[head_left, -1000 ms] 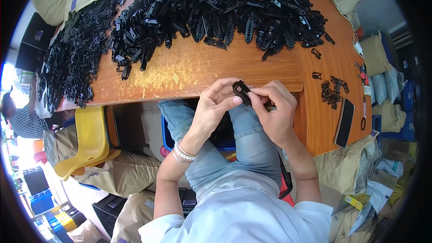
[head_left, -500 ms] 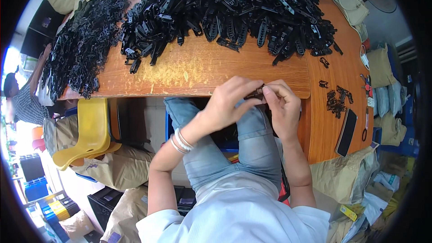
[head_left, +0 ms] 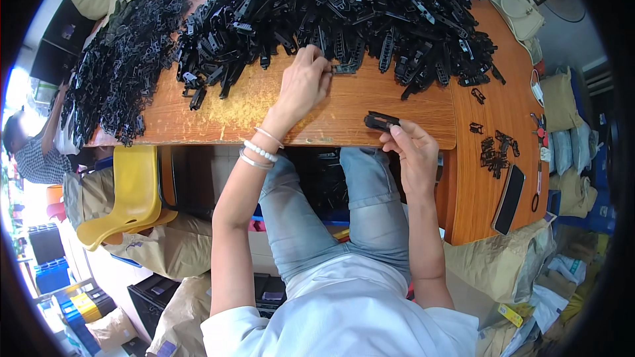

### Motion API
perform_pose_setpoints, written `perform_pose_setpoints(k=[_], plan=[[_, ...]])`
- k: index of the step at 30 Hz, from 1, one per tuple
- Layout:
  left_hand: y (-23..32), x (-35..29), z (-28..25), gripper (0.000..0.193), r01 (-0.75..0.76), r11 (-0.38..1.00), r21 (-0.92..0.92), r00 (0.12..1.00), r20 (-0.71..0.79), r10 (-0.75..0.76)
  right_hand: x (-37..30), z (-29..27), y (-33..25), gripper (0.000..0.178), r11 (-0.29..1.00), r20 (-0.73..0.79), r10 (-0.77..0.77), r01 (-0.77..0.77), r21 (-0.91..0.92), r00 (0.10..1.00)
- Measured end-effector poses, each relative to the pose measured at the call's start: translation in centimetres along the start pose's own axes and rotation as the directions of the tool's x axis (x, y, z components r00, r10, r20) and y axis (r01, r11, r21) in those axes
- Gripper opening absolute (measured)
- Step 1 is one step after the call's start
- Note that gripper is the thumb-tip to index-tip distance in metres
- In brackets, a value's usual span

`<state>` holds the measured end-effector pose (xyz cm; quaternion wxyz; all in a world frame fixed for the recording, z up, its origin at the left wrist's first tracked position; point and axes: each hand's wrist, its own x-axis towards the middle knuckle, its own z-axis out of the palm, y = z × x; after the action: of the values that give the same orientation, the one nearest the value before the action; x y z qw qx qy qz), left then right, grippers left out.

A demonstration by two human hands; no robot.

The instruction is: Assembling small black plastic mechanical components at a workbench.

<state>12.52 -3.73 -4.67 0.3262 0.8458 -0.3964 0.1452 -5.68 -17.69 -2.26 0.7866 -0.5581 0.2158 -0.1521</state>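
My left hand reaches over the wooden table to the near edge of a big heap of black plastic parts; its fingertips pinch a long black piece lying at the heap's edge. My right hand stays by the table's front edge and holds a small black plastic part between thumb and fingers. White bead bracelets ring my left wrist.
A second heap of black parts covers the table's left end. Several small black pieces and a dark phone lie at the right. A yellow chair stands at left, near another person. Bags and sacks surround the table.
My hands were together at the table's front edge on one black part. Now the left hand has stretched forward to the heap, and the right hand keeps the part alone.
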Motion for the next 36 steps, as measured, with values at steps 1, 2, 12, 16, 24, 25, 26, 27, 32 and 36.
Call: perform_pose_setpoints(k=[1,2,12,16,24,25,26,27,32,36], plan=[[0.3,-0.6,-0.1,0.014,0.063,0.987,-0.149,0.997,0.051,-0.056,0.2,0.1,0.2,0.012,0.999,0.022,-0.036,0.036,-0.006,0.999],[0.7,-1.2,-0.3,0.014,0.132,0.949,-0.287,0.989,0.109,-0.104,0.4,0.3,0.3,0.012,0.997,0.049,-0.072,0.072,-0.008,0.996],[4.9,-2.9,-4.7,0.042,0.742,0.247,-0.623,0.670,0.692,-0.270,0.0,1.8,0.1,0.013,0.922,0.080,-0.229,0.243,-0.301,0.970],[6.3,-4.3,-3.2,0.049,0.711,0.187,-0.678,0.684,0.604,-0.408,-0.6,2.0,1.3,0.011,0.921,0.064,-0.231,0.240,-0.307,0.971],[7.7,-5.2,-3.2,0.023,0.625,0.346,-0.700,0.778,0.522,-0.350,-0.8,2.0,1.5,0.010,0.935,0.098,-0.252,0.268,-0.231,0.963],[7.7,-5.2,-3.2,0.013,0.619,0.328,-0.714,0.783,0.524,-0.337,-0.8,2.3,1.1,0.011,0.976,0.060,-0.153,0.160,-0.145,0.986],[7.7,-5.4,-3.3,0.013,0.618,0.329,-0.714,0.783,0.522,-0.340,-0.9,2.6,0.7,0.014,0.997,0.036,-0.047,0.049,-0.052,0.998],[7.6,-5.5,-3.4,0.012,0.586,0.320,-0.744,0.807,0.504,-0.307,-1.0,2.7,0.4,0.014,0.998,0.040,-0.046,0.048,-0.051,0.998],[8.4,-4.8,-4.5,0.015,0.519,0.263,-0.813,0.853,0.476,-0.212,-1.6,2.8,0.0,0.023,0.975,0.141,-0.198,0.210,-0.078,0.970],[5.7,-4.3,-3.0,0.021,0.596,0.273,-0.755,0.799,0.590,-0.116,-1.3,2.6,0.6,0.023,0.986,0.074,-0.128,0.134,-0.097,0.989]])
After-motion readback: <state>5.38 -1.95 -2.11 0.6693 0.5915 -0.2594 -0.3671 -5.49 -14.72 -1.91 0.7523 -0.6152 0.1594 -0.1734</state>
